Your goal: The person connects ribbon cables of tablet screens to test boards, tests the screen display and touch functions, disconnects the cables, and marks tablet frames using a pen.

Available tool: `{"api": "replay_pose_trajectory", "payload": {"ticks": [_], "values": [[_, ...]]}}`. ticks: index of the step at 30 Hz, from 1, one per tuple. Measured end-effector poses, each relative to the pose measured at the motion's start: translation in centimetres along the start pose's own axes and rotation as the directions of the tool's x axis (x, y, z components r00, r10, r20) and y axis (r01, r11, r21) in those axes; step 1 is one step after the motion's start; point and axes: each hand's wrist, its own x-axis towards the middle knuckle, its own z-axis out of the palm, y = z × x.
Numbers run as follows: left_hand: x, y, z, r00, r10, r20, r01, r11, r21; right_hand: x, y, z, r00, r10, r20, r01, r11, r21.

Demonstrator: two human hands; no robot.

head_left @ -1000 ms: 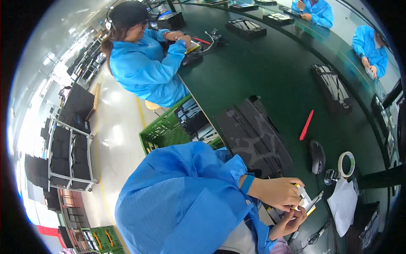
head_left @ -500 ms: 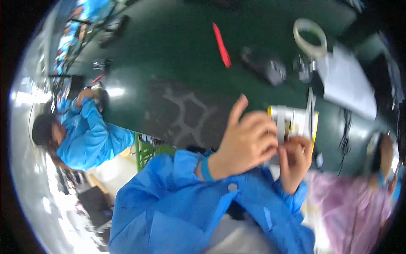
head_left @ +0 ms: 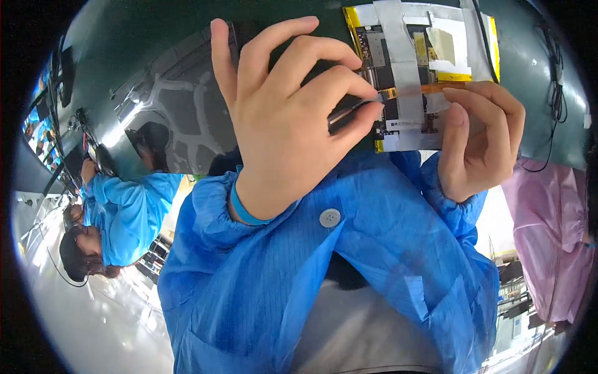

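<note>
Crosswise, tweezers [head_left: 349, 112] in left hand [head_left: 280, 118] — tips pointing right.

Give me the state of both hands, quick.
Left hand: closed in a pinch grip on a thin dark tool, tip at the opened device.
Right hand: fingers curled, holding the device's lower right edge.

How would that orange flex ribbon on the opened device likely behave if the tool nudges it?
The orange ribbon looks thin and flat, so probably floppy and easily creased. Grey tape strips cross it, likely limiting movement. The left hand presses a slim tool nearby; the right hand steadies the edge.
</note>
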Motion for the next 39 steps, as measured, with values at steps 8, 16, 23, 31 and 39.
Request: {"api": "replay_pose_trajectory", "payload": {"ticks": [8, 16, 23, 31, 39], "values": [[0.0, 0.0, 0.4, 1.0, -0.017, 0.023, 0.018, 1.0, -0.02, -0.2, -0.4, -0.7, 0.968, -0.079, 0.238, 0.09, 0.995, -0.034], [0.1, -1.1, 0.6, 0.999, -0.028, 0.025, 0.029, 0.999, -0.025, 1.0, -1.2, -0.1, 0.92, -0.13, 0.369, 0.207, 0.962, -0.176], [-0.5, -0.9, 1.4, 0.999, -0.035, 0.032, 0.036, 0.999, -0.01, 0.3, -1.2, 0.0, 0.926, -0.126, 0.356, 0.199, 0.964, -0.175], [-1.0, -0.8, 2.0, 0.998, -0.042, 0.045, 0.042, 0.999, 0.011, -0.5, -0.2, 0.3, 0.945, -0.142, 0.295, 0.19, 0.972, -0.141], [-1.0, -0.9, 2.1, 0.998, -0.027, 0.063, 0.026, 1.0, 0.009, 0.2, -0.8, -0.1, 0.916, -0.126, 0.381, 0.208, 0.961, -0.182]]}}
